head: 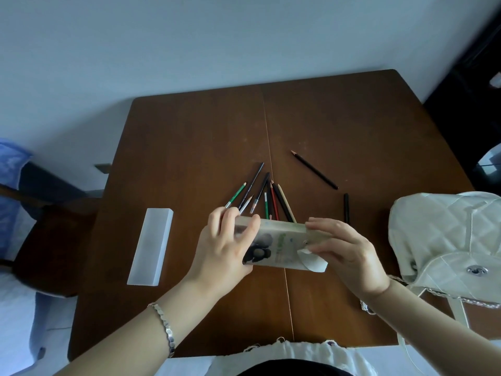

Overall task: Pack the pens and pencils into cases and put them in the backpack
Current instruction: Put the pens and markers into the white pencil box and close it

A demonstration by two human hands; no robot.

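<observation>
Over the middle of the brown wooden desk (189,137), towards its near edge, sits the action: a pale green and beige printed pencil case (282,245) with a dark cartoon figure, held flat between both hands. The left hand (225,245) wraps its left end, fingers curled over the far side. The right hand (349,253) clamps the right end, by the rounded white snap flap. Just behind the case fans a cluster of coloured pencils and pens (267,198), tips pointing away. Farther right, a black pencil (314,169) lies alone, and a short black pen (346,207) lies nearer the white quilted backpack (444,232) at the desk's right edge. Towards the left edge rests a frosted translucent rectangular case (151,246).
</observation>
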